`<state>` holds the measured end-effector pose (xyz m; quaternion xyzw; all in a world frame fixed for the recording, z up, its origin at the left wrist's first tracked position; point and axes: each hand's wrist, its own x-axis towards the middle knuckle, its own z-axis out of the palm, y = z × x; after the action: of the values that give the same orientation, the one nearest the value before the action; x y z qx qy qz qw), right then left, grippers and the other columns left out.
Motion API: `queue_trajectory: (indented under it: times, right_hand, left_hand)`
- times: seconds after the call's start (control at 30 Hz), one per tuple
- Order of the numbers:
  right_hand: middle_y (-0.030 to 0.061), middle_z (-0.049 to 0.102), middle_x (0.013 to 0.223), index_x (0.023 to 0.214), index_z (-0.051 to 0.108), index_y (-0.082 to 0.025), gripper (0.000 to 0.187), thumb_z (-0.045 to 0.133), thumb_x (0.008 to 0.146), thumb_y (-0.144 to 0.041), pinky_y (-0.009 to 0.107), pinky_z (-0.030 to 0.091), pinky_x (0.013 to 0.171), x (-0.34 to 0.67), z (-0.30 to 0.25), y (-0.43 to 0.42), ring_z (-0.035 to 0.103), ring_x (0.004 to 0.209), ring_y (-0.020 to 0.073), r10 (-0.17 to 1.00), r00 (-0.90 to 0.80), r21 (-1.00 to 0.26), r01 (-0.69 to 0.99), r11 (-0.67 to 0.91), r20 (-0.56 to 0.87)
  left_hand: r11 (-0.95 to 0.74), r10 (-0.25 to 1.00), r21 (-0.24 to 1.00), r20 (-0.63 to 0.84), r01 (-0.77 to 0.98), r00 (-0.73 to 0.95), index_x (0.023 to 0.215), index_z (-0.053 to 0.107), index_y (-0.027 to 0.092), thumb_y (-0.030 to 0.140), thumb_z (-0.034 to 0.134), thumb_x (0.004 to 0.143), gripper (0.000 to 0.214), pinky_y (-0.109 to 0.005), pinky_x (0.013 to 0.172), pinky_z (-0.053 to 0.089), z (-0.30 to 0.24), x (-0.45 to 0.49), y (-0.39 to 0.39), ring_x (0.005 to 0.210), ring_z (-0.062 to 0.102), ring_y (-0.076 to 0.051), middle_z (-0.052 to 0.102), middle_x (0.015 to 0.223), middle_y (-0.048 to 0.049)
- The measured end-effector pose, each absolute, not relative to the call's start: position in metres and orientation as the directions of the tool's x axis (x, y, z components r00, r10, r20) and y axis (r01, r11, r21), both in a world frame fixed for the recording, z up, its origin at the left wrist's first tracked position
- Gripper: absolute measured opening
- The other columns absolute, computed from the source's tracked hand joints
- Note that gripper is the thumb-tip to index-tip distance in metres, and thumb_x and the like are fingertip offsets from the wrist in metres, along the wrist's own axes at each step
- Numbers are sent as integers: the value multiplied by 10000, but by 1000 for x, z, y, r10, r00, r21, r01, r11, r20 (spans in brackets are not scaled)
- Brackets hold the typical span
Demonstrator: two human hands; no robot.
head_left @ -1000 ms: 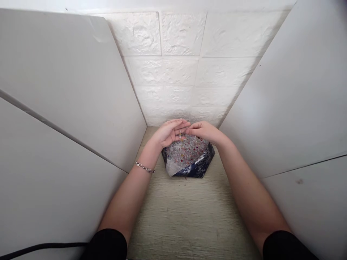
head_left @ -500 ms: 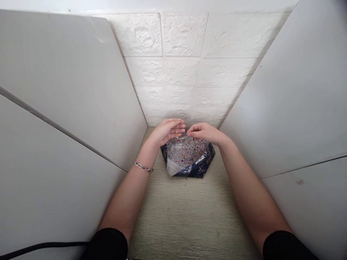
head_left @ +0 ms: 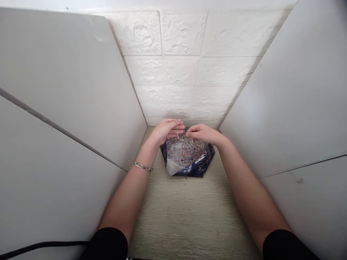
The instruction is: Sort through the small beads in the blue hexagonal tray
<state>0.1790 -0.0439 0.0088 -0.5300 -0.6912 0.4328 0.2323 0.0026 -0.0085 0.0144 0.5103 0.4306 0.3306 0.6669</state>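
My left hand (head_left: 168, 130) pinches a thin beaded string (head_left: 178, 134) between thumb and forefinger, its other fingers stretched out behind. A few small pale and yellow beads hang on the string. Close to its right, my right hand (head_left: 200, 133) is closed in a pinch; whatever is between those fingertips is too small to make out. Beneath both hands lies an opened dark blue patterned bag (head_left: 202, 167) with a pale lining. Many tiny clear, pink, red and purple beads (head_left: 185, 151) fill it.
The bag rests on a wood-grained tabletop (head_left: 184, 213). White panels (head_left: 81, 79) close in on the left and right, and a white brick-textured wall (head_left: 181, 68) stands behind. A black cable (head_left: 48, 245) runs at the lower left.
The string at my left fingertips now hangs straighter, and its end no longer sticks up above the hand. My right hand has shifted very slightly to the left.
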Motion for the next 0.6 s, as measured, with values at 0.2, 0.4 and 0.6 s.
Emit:
queue_trajectory:
  times: [0.2, 0.4, 0.6]
  right_hand:
    - [-21, 495, 608, 734, 609, -144, 254, 531, 681, -380, 220, 267, 481, 180, 10, -45, 361, 518, 69, 928, -347, -858, 509, 64, -136]
    - [-13, 536, 656, 777, 635, -158, 254, 565, 673, -379, 220, 307, 513, 182, 7, -42, 401, 544, 72, 940, -323, -915, 402, 29, -112]
    - [-9, 565, 664, 721, 613, -156, 180, 623, 655, -323, 208, 361, 547, 181, 6, -40, 443, 556, 69, 969, -242, -984, 176, -15, -58]
  left_hand:
    - [269, 868, 963, -256, 30, 426, 794, 630, 142, 315, 607, 738, 183, -216, 593, 477, 16, 3, -10, 637, 633, -104, 686, 808, -66]
    - [271, 869, 962, -250, 11, 428, 795, 629, 140, 294, 596, 747, 165, -212, 585, 474, 17, 2, -9, 662, 632, -106, 678, 816, -67]
    - [254, 882, 967, -233, 2, 409, 760, 600, 149, 277, 579, 750, 130, -210, 557, 452, 15, 1, -7, 621, 609, -99, 610, 648, -13]
